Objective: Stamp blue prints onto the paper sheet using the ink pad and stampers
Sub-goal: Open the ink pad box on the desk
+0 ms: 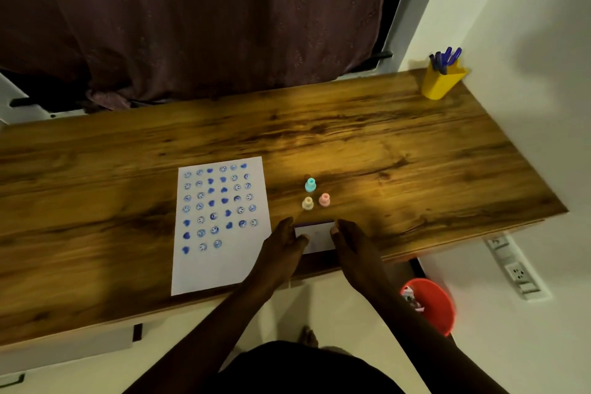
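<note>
Desk (head view): a wooden desk (pixel 415 153) runs across the frame, with a dark curtain (pixel 192 25) behind it and a white wall (pixel 527 41) at its right end.
Ink pad: the ink pad (pixel 318 233) lies flat near the desk's front edge, its pale lid facing up and a dark rim showing along the far side.
Left hand: the left hand (pixel 283 248) grasps the ink pad's left side, thumb laid over the lid.
Right hand: the right hand (pixel 353 245) grasps the ink pad's right side, thumb against its edge.
Stampers: a teal stamper (pixel 310 185), a pink stamper (pixel 324 199) and a cream stamper (pixel 307 203) stand upright just beyond the ink pad.
Paper: the paper sheet (pixel 217 269) lies left of the ink pad, covered in rows of blue prints (pixel 211 198); its near part is bare.
Far corner: a yellow cup (pixel 439 83) of blue pens (pixel 446 57) stands well beyond and right of the ink pad.
Floor: a red bin (pixel 431 304) sits below and right of the ink pad.
</note>
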Available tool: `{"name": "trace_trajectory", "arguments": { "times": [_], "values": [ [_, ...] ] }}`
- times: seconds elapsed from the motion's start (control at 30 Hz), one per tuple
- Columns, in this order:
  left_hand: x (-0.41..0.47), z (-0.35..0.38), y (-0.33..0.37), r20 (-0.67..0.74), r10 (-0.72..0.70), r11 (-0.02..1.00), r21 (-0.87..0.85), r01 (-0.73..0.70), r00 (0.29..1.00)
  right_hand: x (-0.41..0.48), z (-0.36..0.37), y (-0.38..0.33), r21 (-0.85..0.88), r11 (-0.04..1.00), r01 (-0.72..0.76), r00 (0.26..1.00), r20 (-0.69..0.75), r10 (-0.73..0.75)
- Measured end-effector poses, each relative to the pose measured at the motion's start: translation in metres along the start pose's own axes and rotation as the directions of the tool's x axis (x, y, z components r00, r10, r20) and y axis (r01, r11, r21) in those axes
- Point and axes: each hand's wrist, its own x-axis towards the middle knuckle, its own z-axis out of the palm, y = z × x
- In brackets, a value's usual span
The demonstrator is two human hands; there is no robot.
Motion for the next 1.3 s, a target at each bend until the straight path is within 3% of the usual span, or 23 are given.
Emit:
{"name": "trace_trajectory", "arguments": {
  "times": [0.4, 0.6, 0.83, 1.0, 1.3],
  "values": [
    [-0.002, -0.019, 0.002, -0.051, -0.077, 0.984, -0.166, 0.067, 0.996, 0.001, 0.013, -0.021, 0.137, 0.989, -0.050, 0.998, 0.040, 0.045],
    [-0.018, -0.075, -0.011, -0.159, -0.088, 0.959, -0.282, 0.040, 0.983, 0.003, 0.046, -0.069, 0.103, 0.994, 0.031, 0.999, 0.042, -0.035],
    [-0.047, -0.150, -0.034, -0.328, -0.099, 0.905, -0.422, -0.052, 0.939, 0.009, 0.114, -0.130, 0.109, 0.990, 0.093, 0.983, 0.151, -0.109],
    [-0.074, -0.201, -0.070, -0.444, -0.106, 0.914, -0.396, -0.089, 0.890, 0.003, 0.170, -0.160, 0.091, 0.985, 0.143, 0.940, 0.298, -0.164],
    [-0.106, -0.259, -0.134, -0.452, -0.243, 0.833, -0.551, -0.054, 0.858, -0.013, 0.253, -0.191, 0.080, 0.983, 0.167, 0.881, 0.435, -0.185]
  ]
}}
